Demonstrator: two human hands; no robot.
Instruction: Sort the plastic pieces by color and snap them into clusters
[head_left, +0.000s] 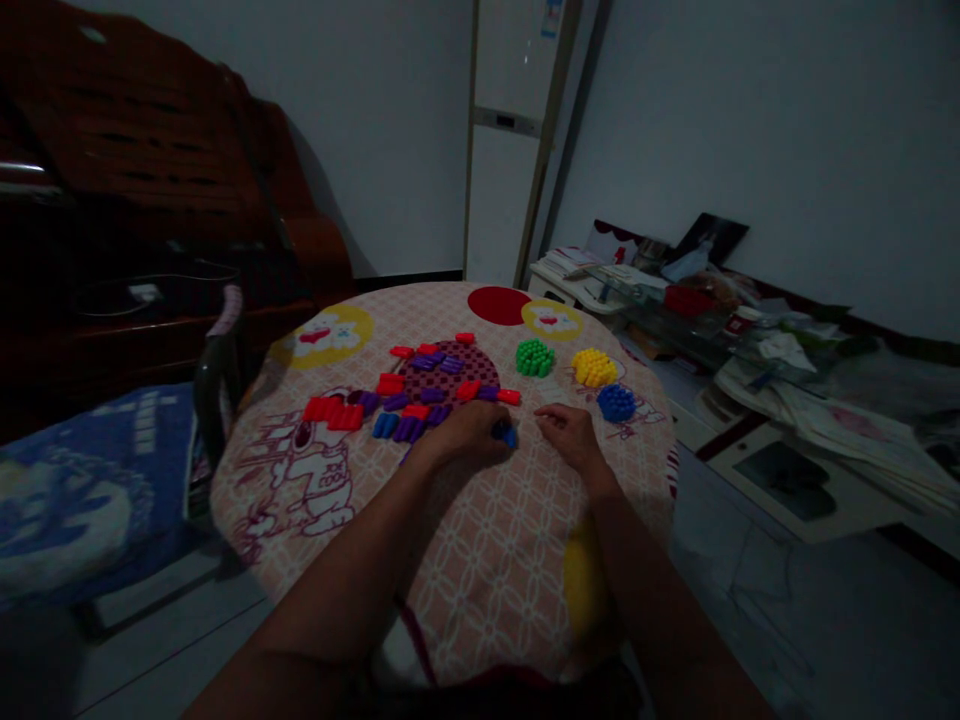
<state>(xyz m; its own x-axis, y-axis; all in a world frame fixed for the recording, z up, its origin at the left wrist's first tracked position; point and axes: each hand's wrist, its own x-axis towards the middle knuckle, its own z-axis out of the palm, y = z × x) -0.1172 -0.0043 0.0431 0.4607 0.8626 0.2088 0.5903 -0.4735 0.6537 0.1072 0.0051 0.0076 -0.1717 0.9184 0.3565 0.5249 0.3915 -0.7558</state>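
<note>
My left hand (474, 428) is closed around a small blue plastic piece (508, 435) just above or on the cloth; its fingers hide part of it. My right hand (568, 432) is a short way to the right, thumb and fingertips drawn together; whatever they may pinch is too small and dark to make out. Red plastic pieces (334, 413), purple pieces (407, 430) and a few blue pieces (385, 425) lie loosely at the left and middle. Beyond my right hand stand tight clusters of knobbed pieces: green (535, 357), yellow (594, 368) and blue (616, 403).
A patterned cloth covers the round table (480, 560). On the left stand a chair with a blue cover (97, 490) and a wooden bench (150, 150). A cluttered low cabinet (787, 450) runs along the right wall. A tall white cabinet-like unit (504, 190) stands behind.
</note>
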